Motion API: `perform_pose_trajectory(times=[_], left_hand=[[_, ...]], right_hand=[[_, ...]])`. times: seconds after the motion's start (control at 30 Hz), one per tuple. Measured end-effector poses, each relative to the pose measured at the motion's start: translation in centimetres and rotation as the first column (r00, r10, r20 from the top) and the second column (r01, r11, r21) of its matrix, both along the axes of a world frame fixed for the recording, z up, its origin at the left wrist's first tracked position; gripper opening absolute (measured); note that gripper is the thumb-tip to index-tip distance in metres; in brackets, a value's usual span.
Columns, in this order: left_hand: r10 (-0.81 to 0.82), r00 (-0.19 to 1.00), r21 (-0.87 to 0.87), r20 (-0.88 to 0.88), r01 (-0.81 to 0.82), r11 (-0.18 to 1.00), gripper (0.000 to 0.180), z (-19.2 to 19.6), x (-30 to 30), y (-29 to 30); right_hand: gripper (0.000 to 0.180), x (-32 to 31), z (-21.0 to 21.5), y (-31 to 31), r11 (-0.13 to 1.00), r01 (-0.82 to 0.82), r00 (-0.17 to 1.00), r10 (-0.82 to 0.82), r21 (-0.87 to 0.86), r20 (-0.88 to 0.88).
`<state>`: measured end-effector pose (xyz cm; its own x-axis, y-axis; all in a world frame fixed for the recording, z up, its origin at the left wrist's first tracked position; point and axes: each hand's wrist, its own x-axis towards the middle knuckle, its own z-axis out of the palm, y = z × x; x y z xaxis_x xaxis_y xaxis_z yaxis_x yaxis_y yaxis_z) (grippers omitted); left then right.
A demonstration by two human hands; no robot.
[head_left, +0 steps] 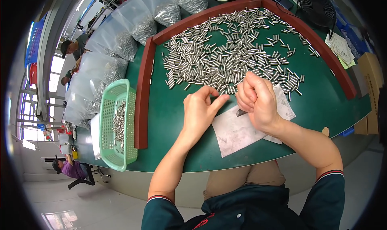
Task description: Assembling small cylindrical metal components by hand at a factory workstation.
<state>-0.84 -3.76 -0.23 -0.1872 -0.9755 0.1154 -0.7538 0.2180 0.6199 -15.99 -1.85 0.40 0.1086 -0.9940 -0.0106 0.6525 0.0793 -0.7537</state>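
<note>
A wide pile of short, shiny metal pins (225,56) lies loose on the green tabletop (169,121). At the pile's near edge is my left hand (198,111), thumb and forefinger tips close together beside some pins. Whatever may be between those tips is too small to make out. My right hand (258,99) is closed in a fist just to the right, above a smudged white sheet (234,135). A dark pointed thing (240,112) sticks out below its fingers; the rest is hidden in the fist.
Dark red rails (143,97) border the pile on three sides. A light green basket (130,121) with pins stands left. Clear bags (125,44) of pins line the far left. A black fan (317,7), papers (340,48) and a cardboard box (369,85) are right. Several people appear left.
</note>
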Motion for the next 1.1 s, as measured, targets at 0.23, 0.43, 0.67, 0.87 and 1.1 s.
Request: perform_pose_trajectory(times=[0.23,0.43,0.67,0.87,1.1], left_hand=[[-0.026,0.987,-0.086,0.157,0.040,0.996,0.012,-0.4,-0.4,0.6],[-0.163,0.946,-0.223,0.281,0.229,0.948,0.007,-0.5,0.5,0.6],[-0.196,0.944,-0.236,0.264,0.260,0.936,0.007,-0.1,0.6,0.5],[-0.197,0.938,-0.260,0.284,0.273,0.926,0.007,-0.3,0.7,0.6],[-0.202,0.927,-0.248,0.315,0.286,0.926,0.006,-0.1,0.6,0.7]], right_hand=[[0.042,0.0,-0.1,0.1,1.000,-0.001,1.000,0.001,0.005,0.019],[0.041,-0.1,-0.4,-0.1,1.000,-0.013,1.000,0.013,0.017,-0.004],[0.041,-0.2,0.0,-0.1,0.999,0.007,1.000,-0.008,0.032,0.013],[0.042,-0.1,0.0,0.0,1.000,0.016,1.000,-0.017,0.027,0.016],[0.042,-0.1,-0.1,0.0,1.000,0.007,0.999,-0.007,0.019,0.033]])
